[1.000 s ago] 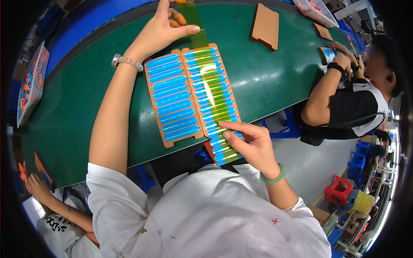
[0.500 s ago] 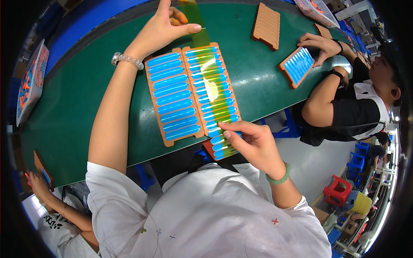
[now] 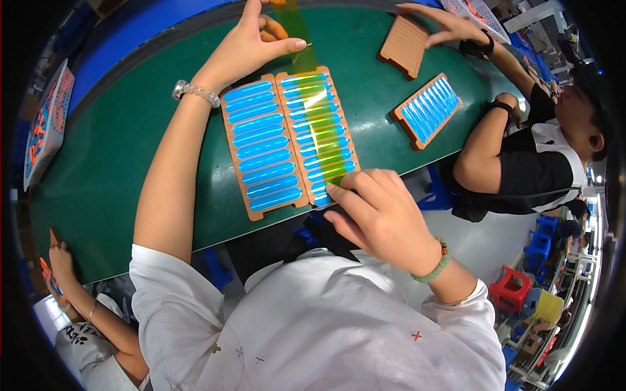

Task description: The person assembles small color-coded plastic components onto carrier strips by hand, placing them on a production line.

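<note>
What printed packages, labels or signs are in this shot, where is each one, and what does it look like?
Printed card or pack: far left, on the blue edge beside the green belt; flat rectangle, white with orange, red and blue print.
Second printed card: top right, beyond the co-worker's hand; flat, white with a red and blue pattern, partly cut off.
No screens show.

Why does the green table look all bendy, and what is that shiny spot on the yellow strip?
Head view: the fisheye lens bows the green table toward the dark round rim; light glares white off the yellow strip stretched between the left hand and right hand, and off the table near the co-worker's tray; the middle stays sharp.
</note>
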A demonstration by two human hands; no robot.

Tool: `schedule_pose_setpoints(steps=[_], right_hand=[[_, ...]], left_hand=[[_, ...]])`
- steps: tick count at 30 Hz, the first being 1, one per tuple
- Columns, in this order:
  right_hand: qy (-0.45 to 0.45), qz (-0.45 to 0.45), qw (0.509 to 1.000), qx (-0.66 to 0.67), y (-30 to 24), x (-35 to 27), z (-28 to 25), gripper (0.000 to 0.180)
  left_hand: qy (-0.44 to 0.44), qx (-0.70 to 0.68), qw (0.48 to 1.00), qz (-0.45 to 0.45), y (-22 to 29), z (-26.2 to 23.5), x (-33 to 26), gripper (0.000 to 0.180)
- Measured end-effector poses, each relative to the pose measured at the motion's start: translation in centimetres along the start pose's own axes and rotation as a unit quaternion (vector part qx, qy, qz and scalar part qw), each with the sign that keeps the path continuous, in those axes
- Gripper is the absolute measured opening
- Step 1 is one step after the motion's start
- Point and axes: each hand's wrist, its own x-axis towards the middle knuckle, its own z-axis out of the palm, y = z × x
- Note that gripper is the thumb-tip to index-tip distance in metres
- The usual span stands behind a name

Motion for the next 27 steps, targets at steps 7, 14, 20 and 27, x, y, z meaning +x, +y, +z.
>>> schedule_pose_setpoints(steps=[7,14,20,27], right_hand=[[0.015,-0.017,1.0,0.009,2.0,2.0,1.3,0.011],[0.037,-0.019,0.999,0.03,3.1,4.8,2.0,0.008],[0.073,-0.02,0.997,-0.004,4.7,7.9,3.0,0.003],[0.098,-0.015,0.995,-0.018,6.6,11.4,3.9,0.004]], left_hand=[[-0.012,-0.015,1.0,-0.013,0.0,-0.2,-0.1,0.076],[-0.014,-0.017,1.0,-0.003,-0.2,-0.5,0.0,0.074],[-0.012,-0.051,0.999,-0.012,-0.4,-0.4,0.0,0.067],[-0.009,-0.055,0.998,-0.022,-0.3,-0.4,-0.1,0.058]])
